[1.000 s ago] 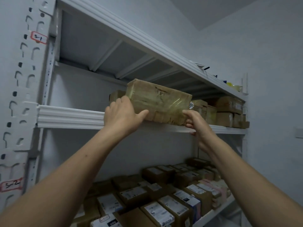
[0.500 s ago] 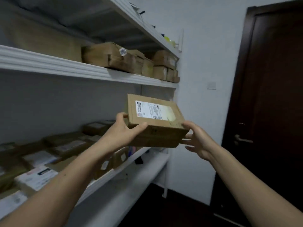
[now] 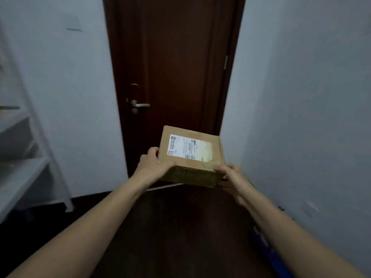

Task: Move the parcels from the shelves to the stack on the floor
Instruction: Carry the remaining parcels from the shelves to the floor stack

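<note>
While the flat brown cardboard parcel with the white shipping label (image 3: 190, 155) hangs in mid-air in front of the dark brown wooden door (image 3: 172, 57), nothing but the two hands bears it. The left hand (image 3: 153, 165) is clamped on the near left corner, fingers curled up along the left side and thumb over the top edge. The right hand (image 3: 233, 176) grips the near right corner with its thumb on top; its fingers seem to be tucked beneath. The label faces up. The white metal shelving (image 3: 26, 173) stands well apart at the left, and the dark floor (image 3: 180, 227) lies below. The stack on the floor is not in view. A blue shape (image 3: 261, 237) low against the right wall is too blurred to name.

The step in hand looks like the carry from shelf to stack. To do it well, the hands should hold opposite corners so the box cannot twist. I judge it best to find the stack by eye first, bend the knees, and lower the box flat and square onto the top parcel. The hands should let go only once it sits steady. The cardboard looks light and stiff, so a firm but gentle hold should do.
</note>
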